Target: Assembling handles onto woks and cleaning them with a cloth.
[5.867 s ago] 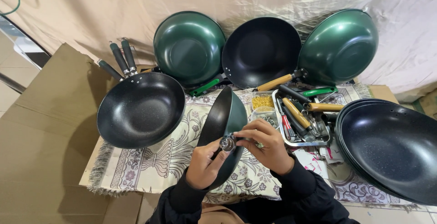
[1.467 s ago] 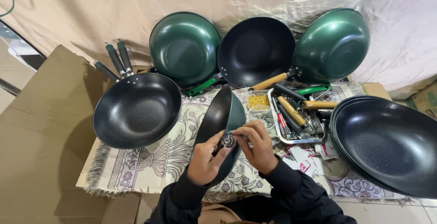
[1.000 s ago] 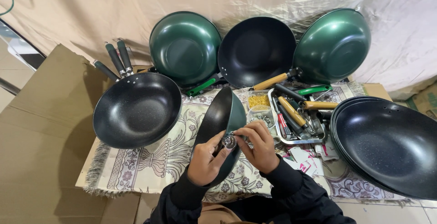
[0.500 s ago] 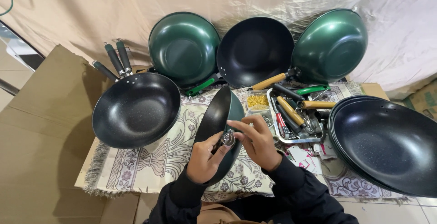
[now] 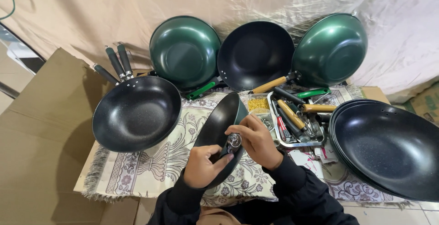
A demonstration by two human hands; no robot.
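Right now the left hand [image 5: 203,165] clamps the near rim of a green-backed pan [image 5: 219,131] stood on edge over the patterned cloth [image 5: 151,170], while the right hand [image 5: 257,139] pinches a small round metal fitting [image 5: 234,140] against it. Risks: the fitting slips from the fingertips, or the tilted pan rolls toward the tray of handles [image 5: 297,122] just beside.
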